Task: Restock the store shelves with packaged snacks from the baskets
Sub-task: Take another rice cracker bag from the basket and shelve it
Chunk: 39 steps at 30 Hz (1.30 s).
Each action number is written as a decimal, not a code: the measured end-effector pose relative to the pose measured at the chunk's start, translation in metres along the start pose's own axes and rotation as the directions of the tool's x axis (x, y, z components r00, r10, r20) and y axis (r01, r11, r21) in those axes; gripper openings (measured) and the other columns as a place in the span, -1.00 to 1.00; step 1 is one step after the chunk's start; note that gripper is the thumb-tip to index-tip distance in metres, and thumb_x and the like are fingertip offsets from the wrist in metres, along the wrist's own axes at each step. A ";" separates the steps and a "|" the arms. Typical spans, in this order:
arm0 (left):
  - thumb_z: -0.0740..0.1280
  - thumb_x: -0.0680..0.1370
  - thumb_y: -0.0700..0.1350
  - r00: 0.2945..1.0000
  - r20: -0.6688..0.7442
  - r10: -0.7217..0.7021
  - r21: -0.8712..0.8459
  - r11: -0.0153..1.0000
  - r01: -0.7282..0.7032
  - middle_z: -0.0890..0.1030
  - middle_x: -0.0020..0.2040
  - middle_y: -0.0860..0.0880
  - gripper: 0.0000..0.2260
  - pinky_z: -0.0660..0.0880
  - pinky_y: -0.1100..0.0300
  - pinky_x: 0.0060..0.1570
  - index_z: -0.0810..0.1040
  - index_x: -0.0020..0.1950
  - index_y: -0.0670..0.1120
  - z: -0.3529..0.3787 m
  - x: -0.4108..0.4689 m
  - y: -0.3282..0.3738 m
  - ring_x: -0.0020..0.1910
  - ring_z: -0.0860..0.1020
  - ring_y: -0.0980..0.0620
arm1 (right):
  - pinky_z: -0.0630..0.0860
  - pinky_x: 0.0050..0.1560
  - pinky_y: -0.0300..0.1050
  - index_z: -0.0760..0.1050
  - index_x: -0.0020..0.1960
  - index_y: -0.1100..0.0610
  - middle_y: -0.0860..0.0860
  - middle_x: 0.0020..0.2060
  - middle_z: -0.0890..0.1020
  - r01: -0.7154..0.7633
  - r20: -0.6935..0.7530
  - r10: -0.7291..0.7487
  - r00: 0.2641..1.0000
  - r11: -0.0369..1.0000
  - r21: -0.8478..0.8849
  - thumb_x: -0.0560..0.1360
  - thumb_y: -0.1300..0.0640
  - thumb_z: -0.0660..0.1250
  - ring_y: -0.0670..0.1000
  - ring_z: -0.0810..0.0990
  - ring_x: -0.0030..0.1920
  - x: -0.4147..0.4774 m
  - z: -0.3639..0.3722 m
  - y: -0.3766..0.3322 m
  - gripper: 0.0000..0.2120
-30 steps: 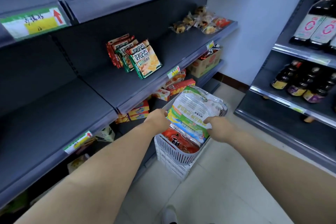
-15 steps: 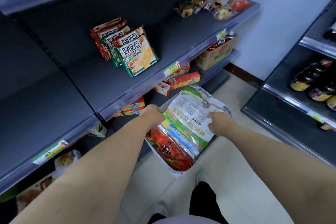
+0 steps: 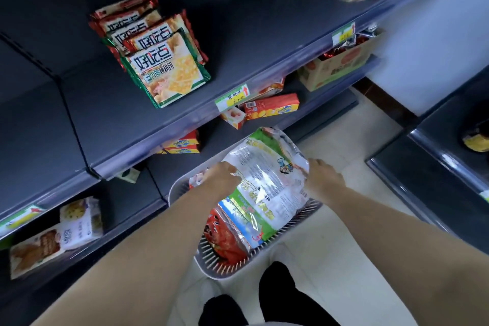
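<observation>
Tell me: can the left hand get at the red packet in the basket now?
Probably not yet: the left hand grips the big green-and-white bag, which lies over most of the red packet in the basket.

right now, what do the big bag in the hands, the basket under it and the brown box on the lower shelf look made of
Large silver and green snack bag: glossy plastic or foil film, judging by glare and creases. White slatted basket: apparently matte moulded plastic, with thin even ribs. Brown open-topped box: probably cardboard, dull tan printed faces.
</observation>
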<state>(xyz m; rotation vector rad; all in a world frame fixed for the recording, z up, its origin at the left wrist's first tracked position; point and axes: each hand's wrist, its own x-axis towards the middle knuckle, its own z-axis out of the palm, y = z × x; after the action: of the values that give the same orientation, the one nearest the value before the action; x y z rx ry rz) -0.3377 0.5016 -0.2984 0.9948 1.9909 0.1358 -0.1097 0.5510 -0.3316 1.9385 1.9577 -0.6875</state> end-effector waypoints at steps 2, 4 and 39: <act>0.35 0.56 -0.09 1.000 -0.003 -0.020 0.062 0.998 0.021 0.56 0.09 -0.03 -0.70 0.41 0.32 -0.28 0.52 0.29 -0.05 0.009 0.002 0.003 -0.14 0.52 0.00 | 0.43 0.16 0.03 0.19 0.48 0.15 0.13 0.32 0.42 -0.001 0.025 0.002 1.000 1.000 -0.008 0.62 0.08 0.12 0.16 0.44 0.28 0.002 0.003 0.009 -0.55; 0.33 0.58 -0.11 1.000 -0.007 -0.018 0.085 0.996 0.018 0.54 0.12 -0.04 -0.70 0.43 0.28 -0.23 0.52 0.32 -0.07 0.017 0.001 0.007 -0.07 0.53 -0.04 | 0.44 0.06 -0.02 0.26 0.43 0.16 0.12 0.26 0.46 -0.004 0.028 0.005 1.000 0.999 -0.046 0.59 0.14 0.17 0.16 0.47 0.24 0.002 0.004 0.016 -0.58; 0.68 0.19 0.06 0.962 -0.056 0.268 -0.194 0.942 -0.274 0.06 0.59 0.00 0.35 0.17 0.13 0.44 -0.32 0.59 0.02 0.013 -0.122 -0.081 0.55 0.13 0.01 | 0.36 -0.24 -0.12 0.50 -0.20 0.17 0.09 -0.30 0.50 0.102 -0.003 -0.169 0.986 0.583 0.806 0.39 0.24 0.30 0.06 0.48 -0.33 -0.162 -0.059 -0.106 -0.98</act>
<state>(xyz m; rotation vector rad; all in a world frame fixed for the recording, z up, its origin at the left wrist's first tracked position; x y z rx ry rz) -0.3401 0.3595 -0.2612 1.1351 1.8147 0.4948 -0.2004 0.4480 -0.1833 2.1337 1.9128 -1.9559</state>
